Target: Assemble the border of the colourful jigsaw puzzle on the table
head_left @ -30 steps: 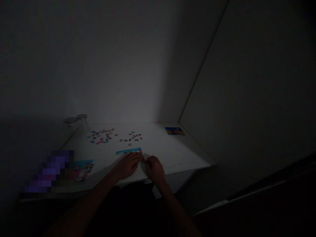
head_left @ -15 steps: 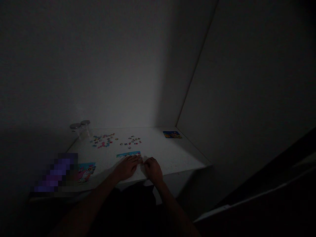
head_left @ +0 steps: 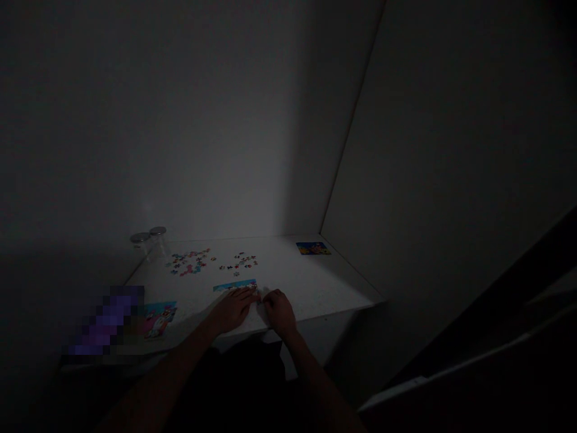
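A strip of joined jigsaw pieces (head_left: pixel 234 287) with a blue top edge lies near the front of the white table (head_left: pixel 311 288). My left hand (head_left: pixel 233 310) rests flat against its lower edge. My right hand (head_left: pixel 279 313) sits at the strip's right end, its fingertips gathered close to the left fingertips. The dim light hides whether those fingers pinch a piece. Two scattered groups of loose puzzle pieces (head_left: pixel 189 262) (head_left: pixel 241 261) lie farther back, beyond both hands.
A colourful picture card (head_left: pixel 313 248) lies at the back right corner, and another (head_left: pixel 160 320) at the front left. Two glass jars with metal lids (head_left: pixel 151 243) stand at the back left. A blurred purple patch (head_left: pixel 108 322) covers the left edge. Walls bound the back and right.
The whole table has shifted slightly lower in the view and the camera has turned a little. My hands stay at the strip's lower right, with no clear change in their hold.
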Tool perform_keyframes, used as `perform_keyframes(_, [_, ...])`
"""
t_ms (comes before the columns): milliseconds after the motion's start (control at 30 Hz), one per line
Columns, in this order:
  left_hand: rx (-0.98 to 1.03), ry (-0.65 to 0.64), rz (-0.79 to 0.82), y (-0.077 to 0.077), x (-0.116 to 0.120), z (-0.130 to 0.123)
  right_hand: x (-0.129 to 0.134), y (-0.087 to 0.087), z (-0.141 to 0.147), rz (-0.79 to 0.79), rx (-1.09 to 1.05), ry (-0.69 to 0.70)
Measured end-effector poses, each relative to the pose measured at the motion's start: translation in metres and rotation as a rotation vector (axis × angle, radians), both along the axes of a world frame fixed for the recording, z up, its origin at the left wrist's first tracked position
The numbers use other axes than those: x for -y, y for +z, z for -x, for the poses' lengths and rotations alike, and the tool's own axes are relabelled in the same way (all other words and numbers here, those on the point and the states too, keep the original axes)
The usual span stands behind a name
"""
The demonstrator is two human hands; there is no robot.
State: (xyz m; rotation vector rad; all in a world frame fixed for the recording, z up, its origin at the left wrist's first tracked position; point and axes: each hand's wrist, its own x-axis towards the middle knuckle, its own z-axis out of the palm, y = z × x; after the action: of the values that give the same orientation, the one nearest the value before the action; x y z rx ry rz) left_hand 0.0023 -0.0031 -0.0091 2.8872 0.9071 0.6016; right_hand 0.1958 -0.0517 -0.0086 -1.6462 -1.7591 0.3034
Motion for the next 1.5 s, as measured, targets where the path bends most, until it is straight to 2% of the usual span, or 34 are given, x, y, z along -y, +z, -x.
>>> perform_keyframes(600, [-0.032,0.019,0.012,0.002,0.002,-0.001,-0.006,-0.006,-0.006,0.014,-0.065,0.052])
perform_keyframes(933, [-0.034,0.024,0.039,0.002,0.000,0.000,-0.016,-0.012,-0.010,0.060,-0.245,0.042])
perform_keyframes(1067, [-0.036,0.027,0.060,0.004,0.001,0.000,-0.024,-0.009,-0.021,0.128,-0.284,0.090])
perform_keyframes(1233, [-0.023,0.030,0.103,0.008,0.002,-0.002,-0.053,0.003,-0.033,0.195,-0.276,0.166])
perform_keyframes(1333, [0.026,0.046,0.109,0.009,0.002,-0.001,-0.084,0.007,-0.036,0.191,-0.235,0.143])
perform_keyframes(1500, [0.063,0.184,0.091,0.009,-0.001,0.003,-0.146,0.002,-0.035,0.154,-0.147,0.075])
